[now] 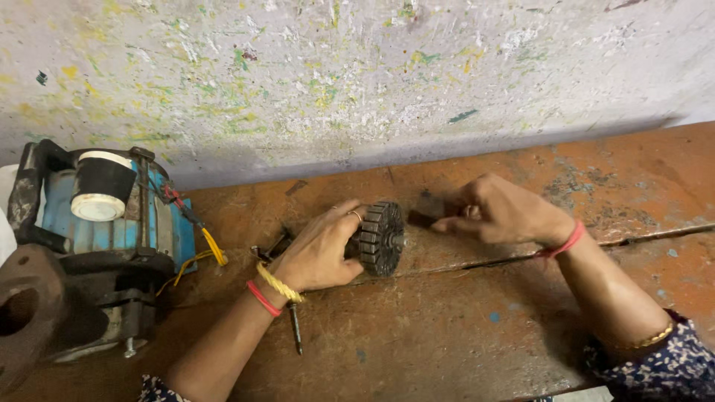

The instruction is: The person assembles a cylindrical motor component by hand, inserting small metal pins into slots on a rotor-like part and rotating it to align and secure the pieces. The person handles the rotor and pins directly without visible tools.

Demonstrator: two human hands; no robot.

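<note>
So my left hand (316,253) had its fingers wrapped around the dark ribbed rotor (381,238), lying sideways on the worn orange counter (462,327). My right hand (499,212) pinched a small dark tool (426,217) just beside the rotor's end. Blue motor (112,231) sat off left.

— How are your arms set?

— Both reach in from below, forearms angled toward each other. My left hand (316,249) lies palm down, fingers (348,216) curled over in a grasp, bands at the wrist.

— The right?

— My right hand (500,212) points left, fingers (447,222) pinched together — a red thread on that wrist.
</note>
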